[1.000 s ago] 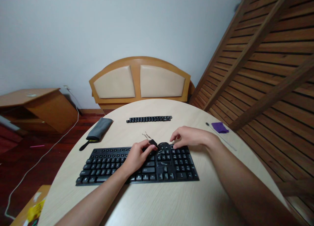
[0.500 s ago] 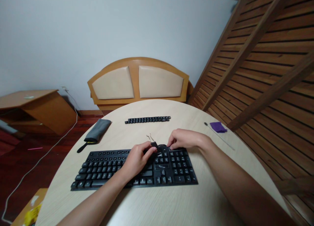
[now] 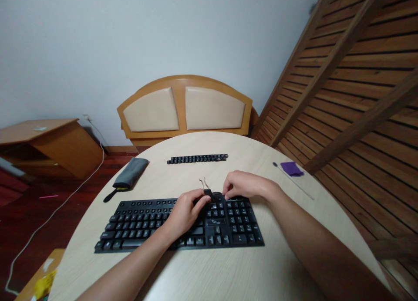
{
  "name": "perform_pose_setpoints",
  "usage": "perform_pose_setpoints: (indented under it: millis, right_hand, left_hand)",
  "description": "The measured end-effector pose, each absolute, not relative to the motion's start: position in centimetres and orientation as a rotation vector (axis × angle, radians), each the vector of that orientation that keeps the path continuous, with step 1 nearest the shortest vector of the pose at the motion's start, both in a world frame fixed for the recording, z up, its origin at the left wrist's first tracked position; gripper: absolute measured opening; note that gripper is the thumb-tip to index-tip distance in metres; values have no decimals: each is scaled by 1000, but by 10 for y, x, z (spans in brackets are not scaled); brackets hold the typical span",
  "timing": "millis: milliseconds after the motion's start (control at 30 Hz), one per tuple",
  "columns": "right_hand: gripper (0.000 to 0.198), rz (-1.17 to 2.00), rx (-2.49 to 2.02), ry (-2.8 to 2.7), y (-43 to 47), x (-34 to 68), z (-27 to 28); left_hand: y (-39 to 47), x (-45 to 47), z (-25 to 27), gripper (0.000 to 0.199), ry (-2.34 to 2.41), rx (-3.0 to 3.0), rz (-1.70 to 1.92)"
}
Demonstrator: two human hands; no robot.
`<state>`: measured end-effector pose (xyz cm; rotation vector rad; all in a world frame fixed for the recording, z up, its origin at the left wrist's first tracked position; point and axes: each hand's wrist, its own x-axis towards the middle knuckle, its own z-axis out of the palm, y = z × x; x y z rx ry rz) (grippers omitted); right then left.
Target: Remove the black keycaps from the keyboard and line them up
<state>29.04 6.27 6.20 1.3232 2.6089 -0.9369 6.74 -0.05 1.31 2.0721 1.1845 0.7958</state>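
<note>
A black full-size keyboard [image 3: 143, 229] lies on the round table, its top rows at the left showing bare switches without keycaps. My left hand [image 3: 186, 211] rests over the middle of it, thumb and fingers closed on a keycap puller [image 3: 207, 192] whose two wire prongs point up and away. At the keyboard's upper right edge, my right hand [image 3: 240, 185] has its thumb and fingertips pinched against the keyboard. Its fingertips partly hide what they grip. Past the hands, removed black keycaps [image 3: 197, 159] stand in neat rows.
A grey pouch [image 3: 131, 174] with a black strap lies at the table's left. On the right are a purple cloth [image 3: 291, 169] and a thin long-handled brush-like tool [image 3: 295, 182]. The pale tabletop [image 3: 209, 272] has a curved edge; a wooden headboard [image 3: 181, 105] stands behind.
My left hand has shifted slightly to the right, and the keycap puller's prongs have swung a little to the right. My right hand stays at the keyboard's upper edge.
</note>
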Motion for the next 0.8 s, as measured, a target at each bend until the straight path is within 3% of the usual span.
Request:
perform_pose_setpoints:
  millis: [333, 800]
  right_hand:
    - [25, -664, 1321, 2695, 43, 278, 73]
    - [22, -633, 1240, 2747, 36, 266, 65]
  left_hand:
    - [-1, 67, 3, 32, 1201, 2107, 844]
    - [-2, 67, 4, 26, 1140, 2126, 839]
